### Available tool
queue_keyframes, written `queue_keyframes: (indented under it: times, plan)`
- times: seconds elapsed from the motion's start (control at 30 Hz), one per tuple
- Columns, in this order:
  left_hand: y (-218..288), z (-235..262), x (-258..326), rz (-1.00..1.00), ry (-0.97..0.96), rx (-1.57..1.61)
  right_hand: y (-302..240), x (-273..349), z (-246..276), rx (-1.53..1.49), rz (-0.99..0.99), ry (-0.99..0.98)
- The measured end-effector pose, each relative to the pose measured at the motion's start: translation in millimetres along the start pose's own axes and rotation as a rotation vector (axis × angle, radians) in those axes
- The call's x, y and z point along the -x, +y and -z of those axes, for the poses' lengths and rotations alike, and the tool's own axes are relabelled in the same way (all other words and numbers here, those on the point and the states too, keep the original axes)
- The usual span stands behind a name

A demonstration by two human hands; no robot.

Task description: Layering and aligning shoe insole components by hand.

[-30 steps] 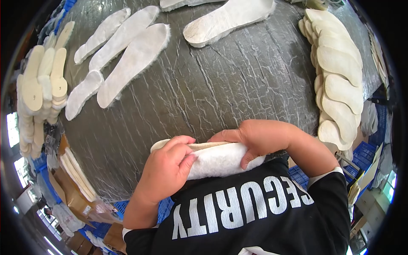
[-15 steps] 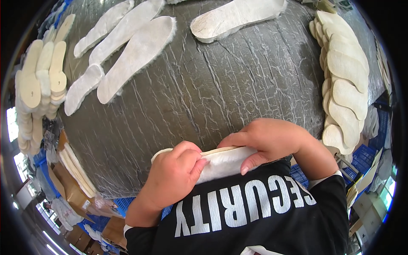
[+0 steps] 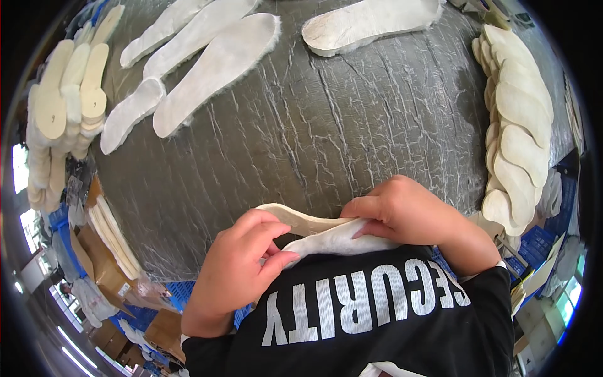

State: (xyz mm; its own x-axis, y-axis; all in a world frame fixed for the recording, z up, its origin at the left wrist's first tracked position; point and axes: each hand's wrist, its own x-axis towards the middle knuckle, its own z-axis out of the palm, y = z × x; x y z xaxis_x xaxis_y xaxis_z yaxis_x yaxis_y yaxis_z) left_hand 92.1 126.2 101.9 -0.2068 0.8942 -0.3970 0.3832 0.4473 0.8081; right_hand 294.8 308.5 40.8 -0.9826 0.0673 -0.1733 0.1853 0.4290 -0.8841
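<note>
Near the table's front edge, close to my body, I hold a beige insole (image 3: 304, 221) and a white fleece insole layer (image 3: 330, 241). Their left parts stand apart with a gap between them; toward the right they come together. My right hand (image 3: 405, 210) pinches both layers between thumb and bent fingers. At the left end, my left hand (image 3: 235, 267) is closed round the edge of the fleece layer, its thumb on the near side. The beige insole's far left edge curves up beside its knuckles. The left fingertips are partly hidden.
White fleece insoles (image 3: 213, 72) lie at the back left of the grey plastic-covered table (image 3: 251, 169), and another fleece insole (image 3: 370, 25) at the back. Stacked beige insoles (image 3: 53, 94) stand at the left edge; an overlapping row of cream insoles (image 3: 521, 144) lines the right.
The two layers, pressed close together before, now part at the left end. My left hand has opened out a little and shifted lower; the right still pinches. The view has shifted slightly.
</note>
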Motion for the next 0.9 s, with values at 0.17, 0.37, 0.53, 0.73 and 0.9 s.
queue_keyframes:
  times: [0.17, 0.37, 0.53, 0.73, 0.9]
  plan:
    - [-6.0, 2.9, -3.1, -0.107, -0.158, -0.291, -0.5, -1.0, -0.7, -0.027, 0.030, -0.005]
    - [-4.0, -3.1, -8.7, -0.141, -0.130, -0.361, 2.5, 0.7, -0.4, -0.030, 0.049, 0.015]
    - [-5.6, -6.5, -12.6, -0.359, 0.038, -0.337, 3.2, 0.0, 0.6, -0.035, 0.078, 0.011]
    - [-16.0, -8.8, -12.1, -0.378, 0.016, -0.280, 3.3, 0.4, 4.5, -0.075, 0.106, -0.025]
    - [-14.7, -8.7, -11.9, -0.345, 0.019, -0.258, 4.1, 0.3, 7.2, -0.083, 0.135, -0.036]
